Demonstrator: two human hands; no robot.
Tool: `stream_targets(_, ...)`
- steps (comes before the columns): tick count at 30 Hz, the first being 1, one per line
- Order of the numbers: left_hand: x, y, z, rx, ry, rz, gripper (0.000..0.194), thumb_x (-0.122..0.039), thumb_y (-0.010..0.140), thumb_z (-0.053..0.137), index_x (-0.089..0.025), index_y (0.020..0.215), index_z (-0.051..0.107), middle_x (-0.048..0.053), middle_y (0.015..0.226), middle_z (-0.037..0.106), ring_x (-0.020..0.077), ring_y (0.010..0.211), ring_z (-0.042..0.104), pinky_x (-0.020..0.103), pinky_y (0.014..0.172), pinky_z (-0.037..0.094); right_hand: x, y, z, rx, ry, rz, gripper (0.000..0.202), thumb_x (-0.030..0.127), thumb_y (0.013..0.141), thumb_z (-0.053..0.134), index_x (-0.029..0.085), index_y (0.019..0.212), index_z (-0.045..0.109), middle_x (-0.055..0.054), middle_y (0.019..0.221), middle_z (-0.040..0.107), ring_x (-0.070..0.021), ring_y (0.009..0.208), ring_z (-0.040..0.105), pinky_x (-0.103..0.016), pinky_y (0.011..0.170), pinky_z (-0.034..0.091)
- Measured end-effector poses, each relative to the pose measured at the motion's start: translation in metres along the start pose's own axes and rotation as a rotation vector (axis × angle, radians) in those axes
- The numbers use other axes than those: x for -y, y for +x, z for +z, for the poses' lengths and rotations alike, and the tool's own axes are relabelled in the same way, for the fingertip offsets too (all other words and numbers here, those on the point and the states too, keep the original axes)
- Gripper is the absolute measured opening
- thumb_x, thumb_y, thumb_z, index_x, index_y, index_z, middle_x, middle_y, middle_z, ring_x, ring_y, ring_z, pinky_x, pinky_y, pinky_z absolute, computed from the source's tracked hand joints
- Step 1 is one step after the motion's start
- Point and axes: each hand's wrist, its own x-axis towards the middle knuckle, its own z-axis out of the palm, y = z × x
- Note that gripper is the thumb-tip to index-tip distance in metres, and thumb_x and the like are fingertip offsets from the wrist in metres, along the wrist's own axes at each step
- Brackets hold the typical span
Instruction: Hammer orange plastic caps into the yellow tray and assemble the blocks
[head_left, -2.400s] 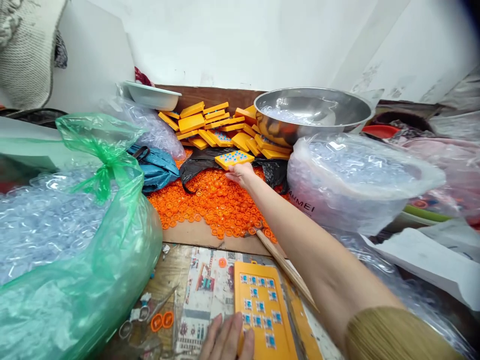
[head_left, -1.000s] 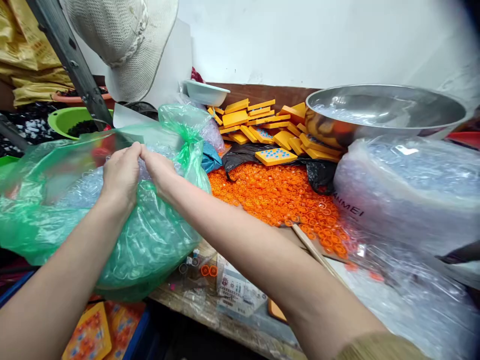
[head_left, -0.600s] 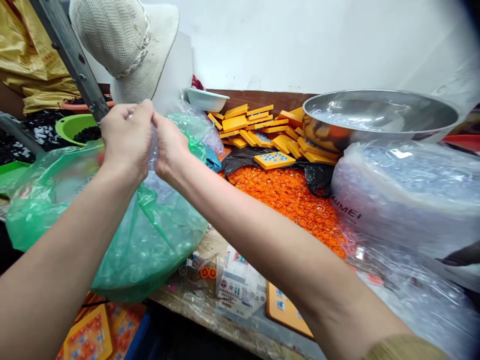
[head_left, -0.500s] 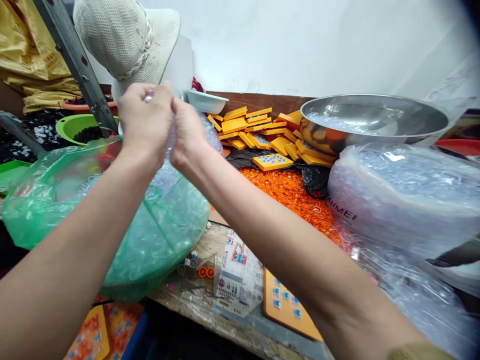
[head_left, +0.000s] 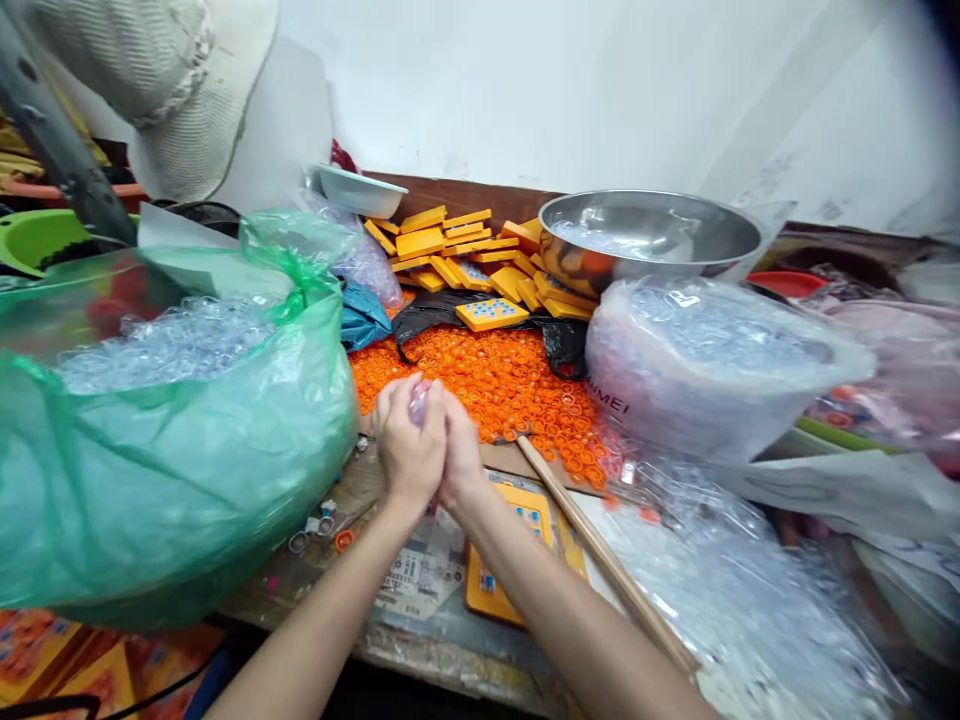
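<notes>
My left hand (head_left: 409,450) and my right hand (head_left: 459,450) are cupped together over the worktable, fingers closed around a clump of clear plastic pieces (head_left: 418,403). A bit of the clump shows at the top between the fingers; the rest is hidden. Just beyond them spreads a heap of orange plastic rings (head_left: 480,370). Below my right wrist lies a yellow tray (head_left: 487,590) with small blue-and-clear parts set in it. To the left stands a green plastic bag (head_left: 225,460), its mouth wide, filled with clear pieces (head_left: 180,340).
Yellow trays (head_left: 442,245) are piled by the wall beside a steel bowl (head_left: 652,230). A clear bag of pieces (head_left: 697,370) stands at right, above loose clear pieces (head_left: 735,590). A wooden stick (head_left: 600,550) lies slanting near my right forearm. A hat (head_left: 187,100) hangs upper left.
My joined hands have moved from above the green bag down and rightward to the front of the orange rings, still closed together. The view has shifted to the right.
</notes>
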Motion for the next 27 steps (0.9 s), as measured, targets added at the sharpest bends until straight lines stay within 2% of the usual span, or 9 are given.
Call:
stream_targets(2, 0.030, -0.015, 0.000, 0.011, -0.008, -0.026, 0.028, -0.038, 0.086, 0.053, -0.017, 0.098, 0.067, 0.014, 0.103, 0.065, 0.0299, 0.103, 0.062, 0.049, 0.095, 0.047, -0.033, -0.005, -0.011, -0.041, -0.027, 0.050, 0.031, 0.037, 0.093, 0.059, 0.016, 0.115, 0.059, -0.006, 0.112, 0.063, -0.0186, 0.092, 0.064, -0.038, 0.078, 0.055)
stream_targets(4, 0.049, -0.021, -0.003, 0.023, -0.023, -0.026, 0.026, -0.038, 0.085, 0.053, -0.018, 0.095, 0.068, 0.014, 0.103, 0.067, 0.0302, 0.102, 0.062, 0.050, 0.096, 0.047, -0.055, -0.008, -0.016, -0.071, -0.061, 0.055, 0.031, 0.036, 0.093, 0.058, 0.017, 0.117, 0.059, -0.007, 0.116, 0.062, -0.0196, 0.097, 0.063, -0.040, 0.082, 0.054)
stream_targets(8, 0.063, -0.020, -0.010, 0.014, -0.063, -0.024, 0.025, -0.039, 0.082, 0.054, -0.020, 0.090, 0.068, 0.013, 0.103, 0.070, 0.0292, 0.104, 0.063, 0.049, 0.099, 0.045, -0.070, -0.009, -0.017, -0.105, -0.184, -0.024, 0.032, 0.036, 0.093, 0.059, 0.018, 0.119, 0.059, -0.008, 0.120, 0.061, -0.0209, 0.101, 0.062, -0.042, 0.086, 0.053)
stream_targets(13, 0.063, -0.016, -0.010, -0.035, -0.136, -0.135, 0.031, -0.043, 0.079, 0.057, -0.017, 0.091, 0.069, 0.012, 0.101, 0.072, 0.0289, 0.103, 0.065, 0.048, 0.099, 0.047, -0.058, -0.010, -0.016, -0.079, -0.397, -0.134, 0.028, 0.034, 0.092, 0.060, 0.017, 0.113, 0.061, -0.007, 0.118, 0.062, -0.0214, 0.105, 0.062, -0.044, 0.090, 0.051)
stream_targets(17, 0.048, -0.013, -0.010, -0.035, -0.228, -0.255, 0.030, -0.041, 0.080, 0.061, -0.016, 0.095, 0.068, 0.010, 0.098, 0.073, 0.0245, 0.095, 0.068, 0.040, 0.090, 0.053, -0.014, -0.015, -0.030, -0.009, -0.582, -0.231, 0.025, 0.034, 0.092, 0.061, 0.016, 0.110, 0.063, -0.007, 0.114, 0.066, -0.0203, 0.103, 0.063, -0.044, 0.091, 0.051)
stream_targets(20, 0.029, -0.012, -0.023, 0.003, -0.309, -0.297, 0.030, -0.037, 0.078, 0.065, -0.016, 0.099, 0.066, 0.011, 0.105, 0.072, 0.0235, 0.101, 0.068, 0.037, 0.092, 0.054, 0.032, -0.025, -0.068, -0.021, -0.772, -0.320, 0.021, 0.031, 0.089, 0.061, 0.019, 0.106, 0.067, -0.005, 0.107, 0.069, -0.0180, 0.100, 0.064, -0.039, 0.093, 0.049)
stream_targets(23, 0.018, -0.022, -0.057, 0.151, -0.308, -0.294, 0.033, -0.034, 0.076, 0.069, -0.019, 0.105, 0.066, 0.008, 0.114, 0.071, 0.0223, 0.108, 0.066, 0.035, 0.097, 0.052, 0.067, -0.044, -0.124, -0.097, -1.038, -0.343, 0.019, 0.034, 0.085, 0.059, 0.022, 0.094, 0.071, -0.006, 0.098, 0.071, -0.0207, 0.091, 0.065, -0.038, 0.086, 0.050)
stream_targets(25, 0.023, -0.037, -0.086, 0.237, -0.134, -0.234, 0.035, -0.035, 0.078, 0.069, -0.024, 0.111, 0.065, 0.005, 0.114, 0.070, 0.0196, 0.101, 0.067, 0.032, 0.093, 0.054, 0.075, -0.060, -0.160, -0.122, -1.230, -0.278, 0.018, 0.034, 0.081, 0.060, 0.023, 0.087, 0.073, -0.006, 0.091, 0.073, -0.0249, 0.086, 0.066, -0.041, 0.079, 0.049)
stream_targets(27, 0.037, -0.054, -0.113, 0.250, 0.104, -0.071, 0.031, -0.035, 0.082, 0.066, -0.025, 0.112, 0.064, 0.003, 0.105, 0.071, 0.0175, 0.087, 0.069, 0.029, 0.086, 0.056, 0.071, -0.073, -0.185, -0.132, -1.372, -0.211, 0.021, 0.033, 0.080, 0.057, 0.023, 0.090, 0.073, -0.007, 0.094, 0.073, -0.0279, 0.086, 0.066, -0.042, 0.074, 0.049)
